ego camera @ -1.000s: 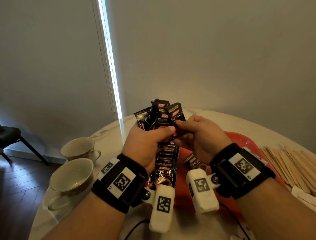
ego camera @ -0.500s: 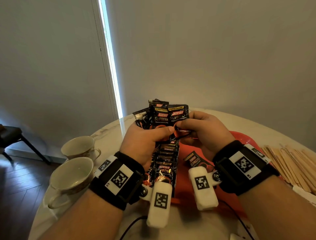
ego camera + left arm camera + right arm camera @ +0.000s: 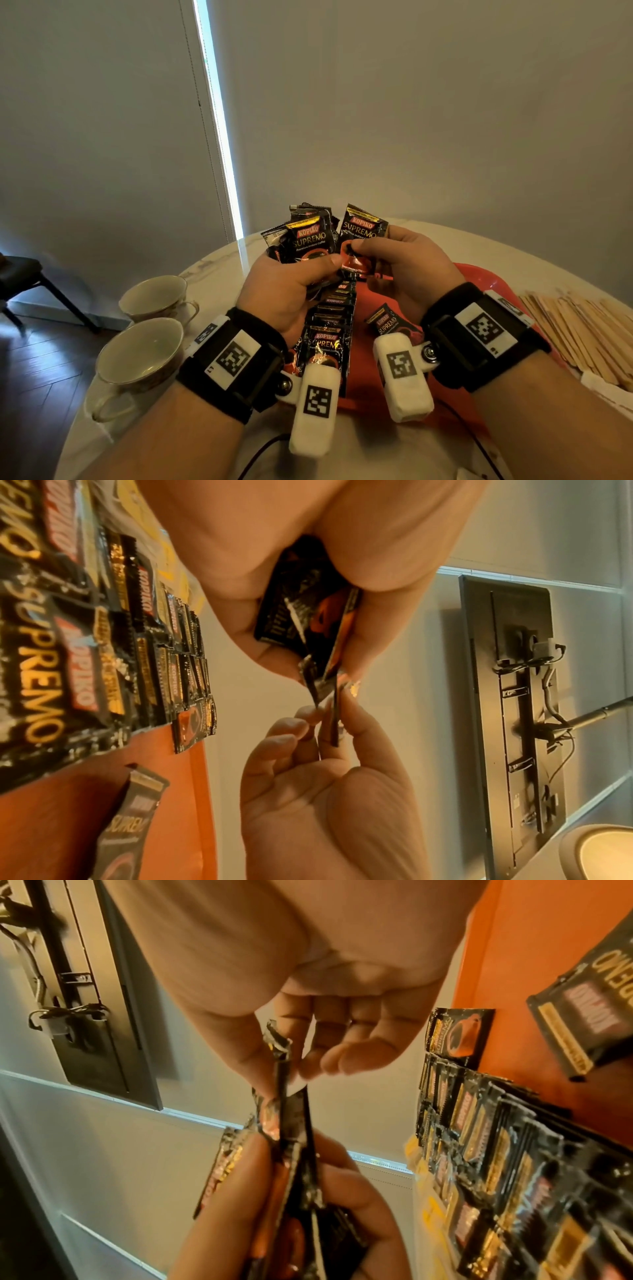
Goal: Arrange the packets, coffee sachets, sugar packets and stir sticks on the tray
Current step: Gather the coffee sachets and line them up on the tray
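Above a pale marble table (image 3: pixel 219 274), one black coffee sachet (image 3: pixel 363 233) is pinched by the right hand (image 3: pixel 407 263), beside a fanned bunch of black sachets (image 3: pixel 305 236) gripped by the left hand (image 3: pixel 284 291). Below them, overlapping sachets (image 3: pixel 329 329) are laid on the orange plastic tray (image 3: pixel 479 277); wooden stir sticks (image 3: pixel 582 325) lie right of the tray, two white teacups (image 3: pixel 144 349) left of it.

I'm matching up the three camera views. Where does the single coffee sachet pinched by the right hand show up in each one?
Head: single sachet upper centre, face-on, above the right hand.
Left wrist: centre, edge-on, a dark strip between the fingertips.
Right wrist: centre, edge-on, a dark strip below the thumb.
Shared landmark: the orange tray, lower left in the left wrist view, upper right in the right wrist view.
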`<state>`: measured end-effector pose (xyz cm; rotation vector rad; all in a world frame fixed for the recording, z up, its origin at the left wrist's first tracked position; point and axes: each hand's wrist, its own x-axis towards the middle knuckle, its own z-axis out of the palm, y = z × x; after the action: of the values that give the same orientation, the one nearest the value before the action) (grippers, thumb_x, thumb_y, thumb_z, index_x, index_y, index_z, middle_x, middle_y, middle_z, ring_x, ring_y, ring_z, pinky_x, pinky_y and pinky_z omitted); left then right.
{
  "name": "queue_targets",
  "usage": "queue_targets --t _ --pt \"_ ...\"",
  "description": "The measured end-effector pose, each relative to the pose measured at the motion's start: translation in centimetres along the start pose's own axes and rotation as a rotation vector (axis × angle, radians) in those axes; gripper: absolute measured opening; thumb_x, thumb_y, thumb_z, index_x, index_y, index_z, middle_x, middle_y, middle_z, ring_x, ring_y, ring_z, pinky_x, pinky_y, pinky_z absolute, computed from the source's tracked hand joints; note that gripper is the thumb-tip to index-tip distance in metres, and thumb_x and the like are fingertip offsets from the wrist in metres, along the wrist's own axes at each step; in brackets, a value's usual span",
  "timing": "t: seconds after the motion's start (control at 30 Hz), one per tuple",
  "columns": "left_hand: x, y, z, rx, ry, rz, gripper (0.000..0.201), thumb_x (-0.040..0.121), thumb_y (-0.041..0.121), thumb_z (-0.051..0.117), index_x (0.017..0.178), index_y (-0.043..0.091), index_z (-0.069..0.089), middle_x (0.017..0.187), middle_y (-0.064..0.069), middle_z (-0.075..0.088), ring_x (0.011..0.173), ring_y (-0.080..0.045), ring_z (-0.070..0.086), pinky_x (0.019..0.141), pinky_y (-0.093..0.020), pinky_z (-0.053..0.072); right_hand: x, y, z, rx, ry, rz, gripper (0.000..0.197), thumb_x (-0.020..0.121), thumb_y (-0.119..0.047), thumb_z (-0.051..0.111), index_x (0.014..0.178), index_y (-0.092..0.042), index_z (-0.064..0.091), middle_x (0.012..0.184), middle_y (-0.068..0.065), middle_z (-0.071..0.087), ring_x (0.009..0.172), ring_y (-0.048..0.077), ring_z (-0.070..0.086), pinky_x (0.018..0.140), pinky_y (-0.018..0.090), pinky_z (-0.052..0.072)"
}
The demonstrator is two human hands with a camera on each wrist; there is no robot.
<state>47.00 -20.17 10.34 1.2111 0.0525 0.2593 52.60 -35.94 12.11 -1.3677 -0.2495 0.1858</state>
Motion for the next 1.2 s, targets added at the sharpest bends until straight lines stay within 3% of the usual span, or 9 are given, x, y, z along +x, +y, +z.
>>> queue_targets --t 0.1,0.23,0.33,0.4,0.47,0.63,0.93,1.07,1.2 --pt "-0.1 -0.1 0.0 0.047 -0.049 0.009 0.033 0.068 0.0 0.079 0.1 0.004 0.075 0.091 -0.015 0.078 0.084 -0.03 0.078 0.071 -0.04 0.061 0.0 -0.2 -0.2 0.015 -0.002 0.008 0.019 0.084 -0.003 0.073 0.1 -0.009 0.066 0.093 0.012 0.07 0.075 0.021 0.067 0.053 0.025 0.05" --pt "0.0 -0.2 -0.2 0.022 -0.084 -0.023 0.033 0.06 0.005 0.08 0.093 0.003 0.077 0.091 -0.019 0.077 0.083 -0.034 0.077 0.071 -0.042 0.062 0.6 -0.4 -0.9 0.181 0.106 0.084 0.039 0.074 -0.021 0.078 0.109 -0.005 0.071 0.103 0.015 0.07 0.093 0.031 0.056 0.083 0.046 0.047" --pt "0.0 -0.2 -0.2 0.007 -0.083 -0.043 0.033 0.061 0.004 0.079 0.093 0.003 0.077 0.093 -0.019 0.077 0.083 -0.033 0.076 0.069 -0.041 0.062 0.8 -0.2 -0.9 0.205 0.142 0.105 0.04 0.085 -0.029 0.074 0.117 -0.007 0.072 0.115 0.019 0.073 0.094 0.031 0.062 0.087 0.047 0.051" --pt "0.0 -0.2 -0.3 0.01 -0.061 -0.049 0.032 0.061 0.005 0.079 0.093 0.003 0.076 0.089 -0.017 0.077 0.08 -0.03 0.076 0.066 -0.039 0.061 0.8 -0.1 -0.8 0.201 0.145 0.109 0.037 0.09 -0.034 0.072 0.116 -0.009 0.072 0.114 0.016 0.074 0.092 0.028 0.066 0.083 0.045 0.057" --pt "0.2 -0.3 -0.4 -0.006 -0.019 -0.065 0.029 0.066 0.003 0.079 0.095 0.003 0.074 0.09 -0.016 0.076 0.081 -0.029 0.076 0.069 -0.04 0.06 0.8 -0.2 -1.1 0.159 0.111 0.097 0.032 0.093 -0.033 0.07 0.115 -0.009 0.071 0.097 0.009 0.073 0.078 0.019 0.065 0.063 0.033 0.058" --pt "0.5 -0.4 -0.5 -0.033 0.072 -0.107 0.013 0.084 0.002 0.077 0.096 0.004 0.072 0.085 -0.01 0.077 0.079 -0.023 0.074 0.069 -0.038 0.057 0.2 -0.9 -1.5 -0.028 -0.092 0.069 0.027 0.091 0.004 0.064 0.117 -0.001 0.067 0.099 0.014 0.074 0.072 0.018 0.07 0.058 0.027 0.059" --pt "1.1 -0.2 -0.9 -0.137 0.213 -0.079 0.034 0.086 0.004 0.077 0.118 0.005 0.068 0.085 -0.005 0.079 0.073 -0.018 0.077 0.054 -0.031 0.058 4.5 1.0 -5.8 0.058 0.388 0.224 0.012 0.092 0.006 0.065 0.09 -0.006 0.064 0.073 0.007 0.066 0.062 0.015 0.063 0.052 0.023 0.054" --pt "1.3 -0.4 -0.9 -0.128 0.207 -0.081 0.027 0.086 0.002 0.077 0.112 0.006 0.07 0.087 -0.007 0.08 0.073 -0.02 0.078 0.054 -0.03 0.058 6.2 3.3 -6.9 -0.161 0.394 0.376 0.017 0.089 0.008 0.065 0.105 0.007 0.068 0.086 0.017 0.07 0.068 0.024 0.065 0.057 0.031 0.054" --pt "1.4 -0.5 -1.1 -0.111 0.203 -0.064 0.026 0.086 0.002 0.078 0.111 0.006 0.07 0.086 -0.007 0.08 0.073 -0.02 0.078 0.054 -0.029 0.058 7.0 3.5 -6.4 -0.269 0.346 0.401 0.007 0.089 0.01 0.065 0.09 0.003 0.065 0.084 0.016 0.068 0.07 0.022 0.064 0.057 0.028 0.057"
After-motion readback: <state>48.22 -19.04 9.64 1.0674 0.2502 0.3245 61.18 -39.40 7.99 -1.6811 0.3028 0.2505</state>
